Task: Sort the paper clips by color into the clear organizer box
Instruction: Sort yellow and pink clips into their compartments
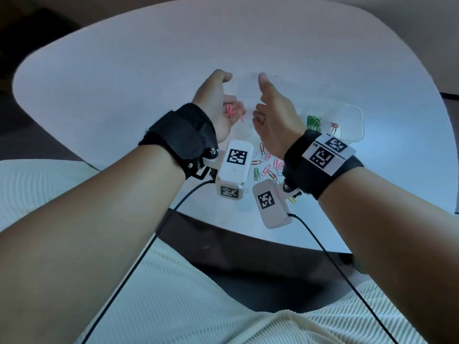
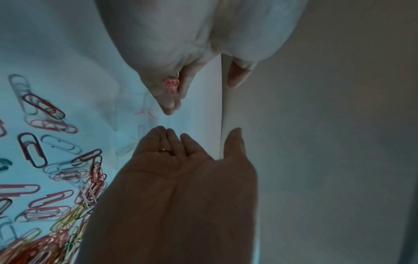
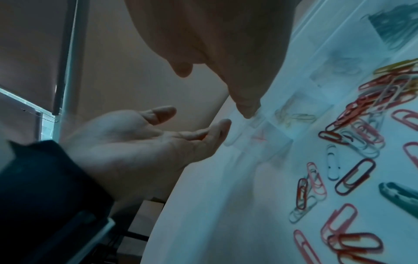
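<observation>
**Pink clips cupped above the organizer**

At frame centre in the head view, the left hand curls its grip around a small cluster of pink paper clips. The right hand is held just beside it, fingers relaxed and apart, holding nothing. The clear organizer box sits on the white desk at centre right, green clips in one compartment. Loose mixed clips lie at lower centre.

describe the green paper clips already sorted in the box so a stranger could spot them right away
Start at the white table and go to the clear organizer box beyond the right hand. Inside its near side lies a bunch of green paper clips. A few red clips sit just right of it; only this clump is dense and dark green.
</observation>
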A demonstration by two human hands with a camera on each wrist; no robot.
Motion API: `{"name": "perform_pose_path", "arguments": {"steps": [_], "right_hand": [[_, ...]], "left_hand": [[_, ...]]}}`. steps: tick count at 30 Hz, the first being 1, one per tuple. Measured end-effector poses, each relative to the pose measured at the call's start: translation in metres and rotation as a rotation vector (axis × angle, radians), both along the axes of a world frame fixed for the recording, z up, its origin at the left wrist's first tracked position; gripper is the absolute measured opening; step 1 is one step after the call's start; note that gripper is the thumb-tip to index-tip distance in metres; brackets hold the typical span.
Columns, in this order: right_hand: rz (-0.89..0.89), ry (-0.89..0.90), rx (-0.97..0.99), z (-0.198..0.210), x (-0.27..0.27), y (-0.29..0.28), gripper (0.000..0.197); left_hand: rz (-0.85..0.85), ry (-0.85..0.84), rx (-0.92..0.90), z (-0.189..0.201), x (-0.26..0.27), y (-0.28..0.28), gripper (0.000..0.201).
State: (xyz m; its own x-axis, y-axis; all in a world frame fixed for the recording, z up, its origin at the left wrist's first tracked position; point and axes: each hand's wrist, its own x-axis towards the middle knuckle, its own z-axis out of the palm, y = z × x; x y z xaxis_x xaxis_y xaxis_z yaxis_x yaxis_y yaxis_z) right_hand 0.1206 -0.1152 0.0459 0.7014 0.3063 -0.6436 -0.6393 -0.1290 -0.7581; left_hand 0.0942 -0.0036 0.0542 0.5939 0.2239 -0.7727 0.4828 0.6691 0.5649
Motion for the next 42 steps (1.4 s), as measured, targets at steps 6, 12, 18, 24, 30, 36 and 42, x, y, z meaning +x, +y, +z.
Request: {"name": "perform_pose_path", "arguments": {"steps": [6,12,18,24,30,36,42], "right_hand": [[-0.199,-0.094,0.075,0.007,0.004,-0.021,0.056],[-0.176,-0.283,-0.099,0.007,-0.004,-0.070,0.019],[0.011,-0.383,-0.457,-0.011,-0.019,-0.101,0.013],[0.377,-0.532,-0.713,-0.037,-0.037,-0.105,0.011],[0.535,-0.620,-0.789,-0.049,-0.051,-0.087,0.014],[0.562,-0.671,-0.819,-0.053,-0.048,-0.067,0.022],[0.632,-0.644,-0.917,-0.061,-0.039,-0.055,0.018]], "left_hand": [[-0.111,-0.055,-0.068,-0.004,0.003,-0.008,0.074],[-0.257,-0.129,0.334,0.007,-0.008,-0.020,0.017],[-0.798,-0.162,0.950,-0.001,-0.038,-0.035,0.011],[-1.210,-0.033,1.231,-0.034,-0.053,-0.037,0.012],[-1.223,0.011,1.278,-0.042,-0.048,-0.024,0.015],[-1.351,-0.021,1.358,-0.040,-0.053,-0.036,0.014],[-1.444,-0.011,1.374,-0.050,-0.063,-0.037,0.017]]}}
